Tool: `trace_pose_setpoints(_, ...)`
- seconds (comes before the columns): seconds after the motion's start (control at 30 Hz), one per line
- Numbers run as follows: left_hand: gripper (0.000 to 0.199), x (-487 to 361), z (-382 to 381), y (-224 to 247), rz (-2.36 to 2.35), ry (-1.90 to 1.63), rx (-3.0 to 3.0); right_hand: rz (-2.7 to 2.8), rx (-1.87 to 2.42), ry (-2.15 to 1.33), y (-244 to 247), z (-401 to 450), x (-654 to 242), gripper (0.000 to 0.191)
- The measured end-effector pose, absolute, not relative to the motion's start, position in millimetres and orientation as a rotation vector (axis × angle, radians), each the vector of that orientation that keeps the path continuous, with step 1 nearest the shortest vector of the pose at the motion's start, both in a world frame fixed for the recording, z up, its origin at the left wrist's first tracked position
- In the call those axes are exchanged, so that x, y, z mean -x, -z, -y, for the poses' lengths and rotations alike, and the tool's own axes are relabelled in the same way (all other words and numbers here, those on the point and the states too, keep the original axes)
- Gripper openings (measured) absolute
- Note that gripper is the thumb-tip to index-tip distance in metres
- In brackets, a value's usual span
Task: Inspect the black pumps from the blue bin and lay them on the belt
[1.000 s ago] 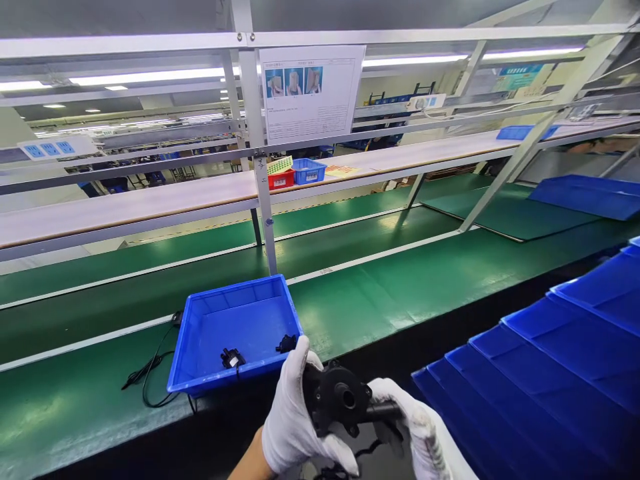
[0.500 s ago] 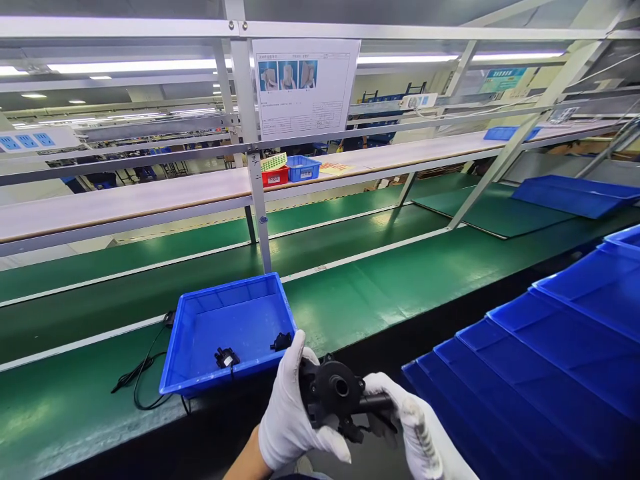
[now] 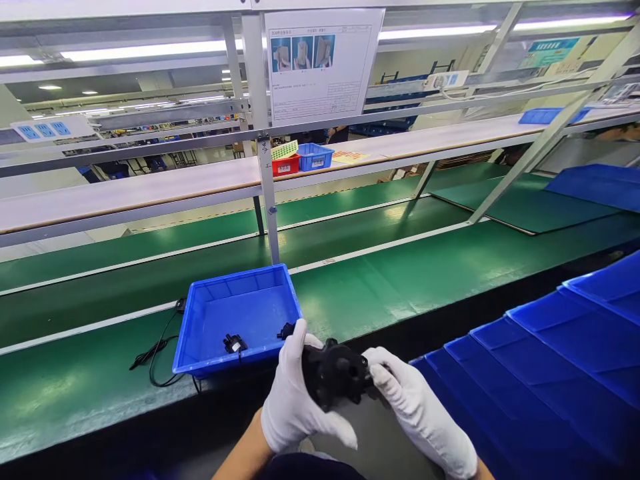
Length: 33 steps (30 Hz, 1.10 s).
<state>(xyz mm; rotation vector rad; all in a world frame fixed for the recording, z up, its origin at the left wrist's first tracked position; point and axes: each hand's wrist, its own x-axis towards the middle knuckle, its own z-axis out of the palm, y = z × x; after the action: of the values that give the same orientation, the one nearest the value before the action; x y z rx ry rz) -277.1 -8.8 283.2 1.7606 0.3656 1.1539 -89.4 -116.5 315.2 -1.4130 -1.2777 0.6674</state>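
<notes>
A black plastic part (image 3: 336, 375), round with small lugs and somewhat blurred, is held up in front of me. My left hand (image 3: 295, 393), in a white glove, wraps round its left side, the thumb below it. The gloved fingers of my right hand (image 3: 413, 400) are closed on the part's right end, partly hiding it. Behind my left hand stands a blue tray (image 3: 240, 277). In it lie a small black piece with a white label (image 3: 235, 344) and another black piece (image 3: 286, 331), partly covered by my left fingertips.
Left of the tray, a black cable (image 3: 153, 353) lies on the green work surface (image 3: 360, 293). Blue bins (image 3: 540, 373) overlap at the right. A metal post (image 3: 269, 200) rises behind the tray. Small red (image 3: 285, 167) and blue (image 3: 315, 160) boxes sit on the shelf beyond.
The black part has turned between my hands, and its side tube no longer shows. My right hand has shifted up, with its fingers on the part's end. The whole view has tilted slightly.
</notes>
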Motion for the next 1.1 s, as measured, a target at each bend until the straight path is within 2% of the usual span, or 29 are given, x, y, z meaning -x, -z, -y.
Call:
trace_pose_setpoints(0.13,0.150,296.7,7.7,-267.0,-0.262,-1.355,-1.791,1.518,1.094,-0.583,-314.2,109.9,78.1,0.051)
trace_pose_setpoints(0.23,0.141,298.3,15.3,-262.2,-0.388,-1.355,-1.727,1.551,1.075,-0.593,-315.6,108.5,83.2,0.053)
trace_pose_setpoints(0.3,0.126,290.8,21.0,-268.0,-0.498,-1.245,-1.583,1.487,1.136,-0.647,-314.9,106.3,91.8,0.060)
trace_pose_setpoints(0.43,0.072,273.4,24.4,-293.3,-0.520,-1.017,-1.256,1.201,1.363,-0.733,-315.1,95.3,108.8,0.066)
trace_pose_setpoints(0.6,0.051,275.0,19.4,-315.1,-0.573,-0.943,-1.239,1.254,1.425,-0.870,-326.8,85.6,127.1,0.061)
trace_pose_setpoints(0.67,0.059,277.8,6.4,-311.7,-0.509,-0.878,-1.294,1.195,1.306,-1.051,-328.0,87.8,130.3,0.057)
trace_pose_setpoints(0.77,0.091,270.6,-26.8,-285.1,-0.332,-0.580,-1.228,0.871,1.030,-1.400,-328.7,92.9,123.2,0.070)
trace_pose_setpoints(0.8,0.095,264.6,-37.2,-270.4,-0.354,-0.532,-1.234,0.780,0.938,-1.493,-332.0,93.5,118.6,0.074)
trace_pose_setpoints(0.87,0.083,250.2,-50.0,-234.6,-0.450,-0.503,-1.297,0.733,0.775,-1.613,-348.6,91.5,109.8,0.076)
trace_pose_setpoints(0.93,0.072,239.1,-50.8,-196.2,-0.482,-0.353,-1.333,0.786,0.670,-1.605,-381.7,84.5,106.0,0.068)
trace_pose_setpoints(1.03,0.076,240.3,-40.7,-148.9,-0.492,-0.056,-1.316,0.887,0.605,-1.380,-455.1,64.8,112.4,0.057)
trace_pose_setpoints(1.1,0.085,255.2,-36.4,-131.9,-0.473,0.082,-1.253,0.975,0.652,-1.094,-505.6,45.3,116.9,0.069)
